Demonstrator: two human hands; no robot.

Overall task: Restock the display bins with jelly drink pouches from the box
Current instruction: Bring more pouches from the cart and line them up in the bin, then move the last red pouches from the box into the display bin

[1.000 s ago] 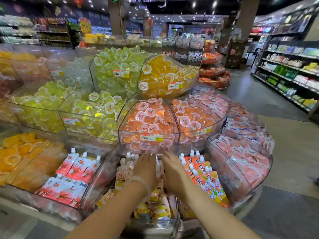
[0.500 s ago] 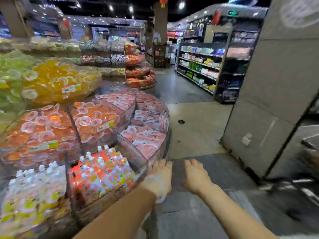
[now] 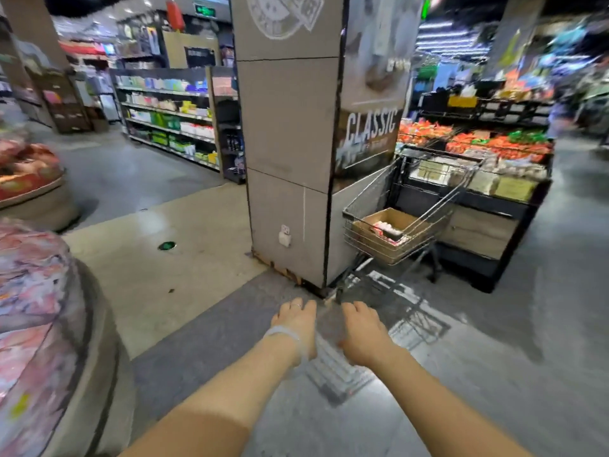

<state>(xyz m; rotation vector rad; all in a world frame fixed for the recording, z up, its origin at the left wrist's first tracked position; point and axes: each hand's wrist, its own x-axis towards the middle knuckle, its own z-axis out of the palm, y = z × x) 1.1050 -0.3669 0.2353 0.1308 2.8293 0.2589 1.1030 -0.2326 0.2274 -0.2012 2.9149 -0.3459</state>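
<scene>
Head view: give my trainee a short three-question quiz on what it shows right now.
1. True or false: the left hand holds a pouch.
2. The cardboard box sits in: A) the shopping cart B) the floor C) a display bin.
3. What stands between the hands and the cart?

Key: 1. False; both it and the right hand hold nothing. 2. A. 3. The corner of the grey pillar.

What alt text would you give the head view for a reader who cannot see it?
Both empty hands, left hand and right hand, reach forward over a shop floor toward a shopping cart holding an open cardboard box beside a grey pillar.
</scene>
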